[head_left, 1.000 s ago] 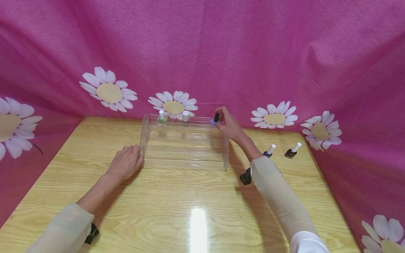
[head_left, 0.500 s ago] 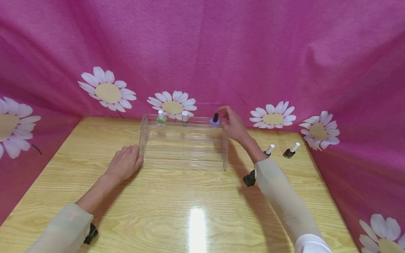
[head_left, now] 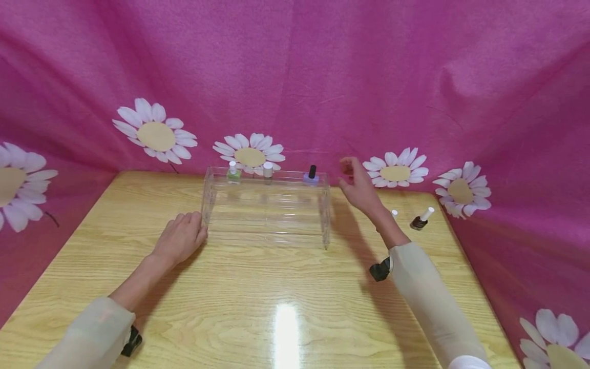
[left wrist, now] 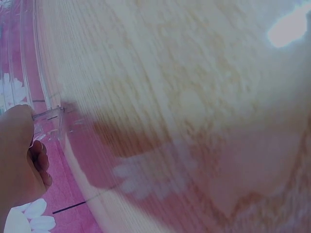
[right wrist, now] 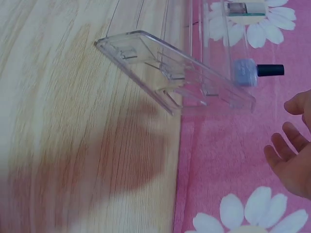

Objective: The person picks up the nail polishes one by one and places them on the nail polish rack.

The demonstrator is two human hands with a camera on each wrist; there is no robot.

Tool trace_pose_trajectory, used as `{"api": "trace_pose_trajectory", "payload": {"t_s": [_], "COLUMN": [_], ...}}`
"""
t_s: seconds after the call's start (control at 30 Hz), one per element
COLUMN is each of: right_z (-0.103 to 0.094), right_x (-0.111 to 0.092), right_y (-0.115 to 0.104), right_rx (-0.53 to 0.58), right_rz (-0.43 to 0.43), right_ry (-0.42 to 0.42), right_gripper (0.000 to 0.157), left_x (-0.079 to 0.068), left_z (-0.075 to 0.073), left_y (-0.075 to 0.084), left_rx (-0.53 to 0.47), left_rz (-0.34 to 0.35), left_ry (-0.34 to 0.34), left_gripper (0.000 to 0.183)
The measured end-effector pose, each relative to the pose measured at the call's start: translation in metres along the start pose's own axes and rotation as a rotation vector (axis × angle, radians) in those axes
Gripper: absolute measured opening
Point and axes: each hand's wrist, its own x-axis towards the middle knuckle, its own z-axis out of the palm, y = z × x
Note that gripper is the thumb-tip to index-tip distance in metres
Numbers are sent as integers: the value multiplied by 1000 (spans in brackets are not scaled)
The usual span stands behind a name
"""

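A clear stepped acrylic rack (head_left: 326, 220) stands toward the back of the table. On its top tier sit a green nail polish bottle (head_left: 233, 176), a white-capped one (head_left: 268, 170) and a lilac one with a black cap (head_left: 311, 178). My left hand (head_left: 180, 237) grips the rack's left side; in the left wrist view its thumb lies along the panel edge with fingers curled below. Off the rack's right end, my right hand (head_left: 361, 189) hangs with loosely bent fingers, holding nothing. In the right wrist view it is apart from the lilac bottle (right wrist: 246, 73).
On the table (head_left: 230, 302) at right stands a dark nail polish bottle (head_left: 420, 222) with a white cap. Another white cap (head_left: 394, 212) shows behind my right forearm, its bottle mostly hidden. A pink daisy-print cloth (head_left: 313, 92) hangs behind and at both sides.
My right hand has let go of the lilac nail polish bottle, which stays on the top tier, and moved off to the right. My left hand keeps its place at the rack.
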Motion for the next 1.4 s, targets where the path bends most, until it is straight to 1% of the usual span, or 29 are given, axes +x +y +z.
{"api": "trace_pose_trajectory", "payload": {"t_s": [0.07, 0.23, 0.3, 0.43, 0.57, 0.73, 0.83, 1.07, 1.3, 1.4], "right_z": [-6, -20, -27, -39, -49, -62, -68, -75, -73, -72], "right_x": [-4, -13, -17, -26, -35, -45, -51, -66, -74, -76], "right_y": [1, 7, 9, 13, 18, 26, 29, 39, 50, 53], "right_rx": [11, 1, -2, 16, 30, 27, 36, 1, -6, -17], "right_rz": [12, 31, 36, 50, 96, 149, 181, 270, 309, 337], "right_ry": [-7, -39, -34, 8, 63, 147, 166, 177, 188, 188], "right_gripper": [43, 53, 56, 59, 58, 52, 50, 50, 43, 42], "left_x": [0, 1, 1, 1, 1, 0, 0, 0, 0, 0], "left_z": [0, 0, 0, -1, -1, -1, 0, 2, 1, 1], "left_y": [0, 0, 0, 0, 1, 1, 1, 0, 1, 1], "left_rx": [2, 3, 3, 4, 3, -3, -3, -8, -12, -11], "left_rz": [0, 1, 3, 5, 1, -4, -4, -1, -8, -4], "left_ry": [0, 0, 0, 1, 0, -5, -2, 9, 16, 20], "left_gripper": [19, 20, 20, 19, 19, 18, 19, 18, 18, 17]}}
